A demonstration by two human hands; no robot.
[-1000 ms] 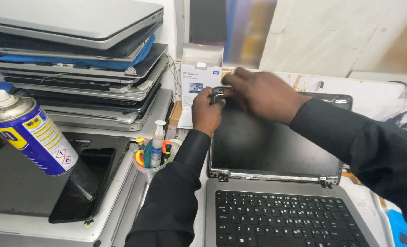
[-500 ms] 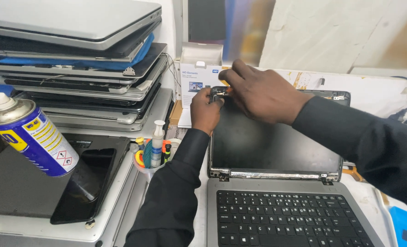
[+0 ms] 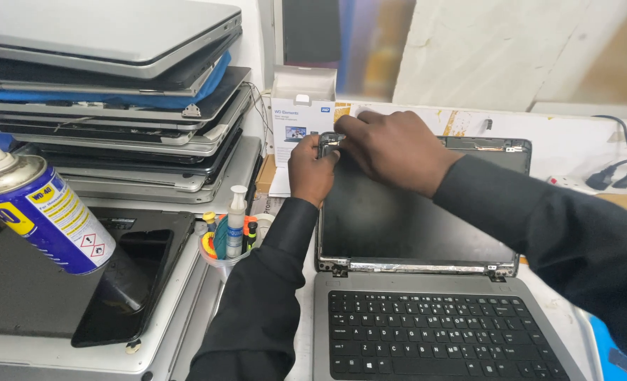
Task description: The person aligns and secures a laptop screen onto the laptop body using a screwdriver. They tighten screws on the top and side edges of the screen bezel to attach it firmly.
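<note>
Two hands: left hand point(image 3: 311, 171), right hand point(image 3: 397, 150), on one laptop screen point(image 3: 412, 219).

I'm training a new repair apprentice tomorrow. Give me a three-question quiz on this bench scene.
1. True or false: both hands meet at the upper left corner of the open grey laptop's dark screen.
2. What stands left of the laptop: A) blue-and-yellow spray can, B) kettle, C) lamp?
3. What sits behind the left hand and right hand?

Key: 1 true. 2 A. 3 A small white cardboard box.
</note>
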